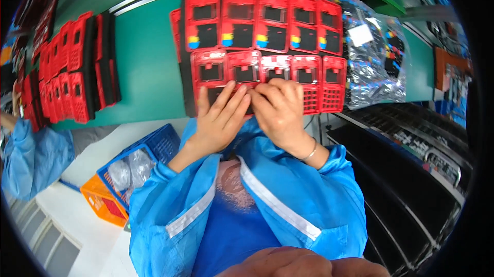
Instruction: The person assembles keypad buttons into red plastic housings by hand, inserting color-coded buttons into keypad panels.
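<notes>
- Quietly, a person (226,230) in a blue jacket (157,200) worked at a green surface (146,66), bent to a front row of red casings (333,84) directly ahead.
- The left grip (218,122) lay with its fingers extended over the lower part of the row's left-hand casings, clasping nothing visible.
- The right grip (280,107) curled its fingers just beside it, near the row's middle; whether it pinched anything (the tips were partly hidden) could not be told.
- Beyond sat a back row of red casings (203,22), with a clear plastic bag (363,84) of parts to the right.
- The step in hand appeared to be pressing or seating something in one casing; the next move seemed to call for even fingertip pressure, without skewing its neighbours.
</notes>
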A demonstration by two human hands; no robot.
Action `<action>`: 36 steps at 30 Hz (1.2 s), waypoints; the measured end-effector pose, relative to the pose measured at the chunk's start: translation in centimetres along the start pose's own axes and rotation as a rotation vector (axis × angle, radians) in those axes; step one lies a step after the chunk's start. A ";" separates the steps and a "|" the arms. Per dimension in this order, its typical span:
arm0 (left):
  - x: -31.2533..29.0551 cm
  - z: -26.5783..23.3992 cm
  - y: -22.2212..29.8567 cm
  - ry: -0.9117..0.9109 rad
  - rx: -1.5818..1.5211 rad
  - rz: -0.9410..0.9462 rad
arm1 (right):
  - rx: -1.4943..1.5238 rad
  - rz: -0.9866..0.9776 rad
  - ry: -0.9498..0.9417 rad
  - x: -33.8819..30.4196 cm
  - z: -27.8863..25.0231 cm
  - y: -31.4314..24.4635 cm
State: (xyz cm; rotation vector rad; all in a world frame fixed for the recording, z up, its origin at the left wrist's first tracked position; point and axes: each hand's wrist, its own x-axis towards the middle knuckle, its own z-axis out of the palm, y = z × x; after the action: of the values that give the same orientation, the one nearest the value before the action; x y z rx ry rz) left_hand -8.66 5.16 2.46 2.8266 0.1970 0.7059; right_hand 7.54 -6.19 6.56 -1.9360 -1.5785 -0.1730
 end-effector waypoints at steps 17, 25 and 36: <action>0.9 0.4 1.0 -0.205 0.164 0.073 | -0.420 0.741 0.021 -1.1 -14.9 34.5; 0.9 1.0 1.0 -0.127 0.151 0.066 | -0.026 0.720 -0.072 -1.7 -14.9 39.8; 1.2 0.9 1.1 -0.103 0.094 0.043 | 0.280 0.658 0.469 -1.2 -16.0 23.4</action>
State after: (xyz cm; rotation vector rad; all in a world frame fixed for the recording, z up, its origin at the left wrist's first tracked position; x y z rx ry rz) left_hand -7.10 4.13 2.49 2.9563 0.1572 0.5718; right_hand 33.18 -17.86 9.77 -1.9042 -0.5892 -0.1077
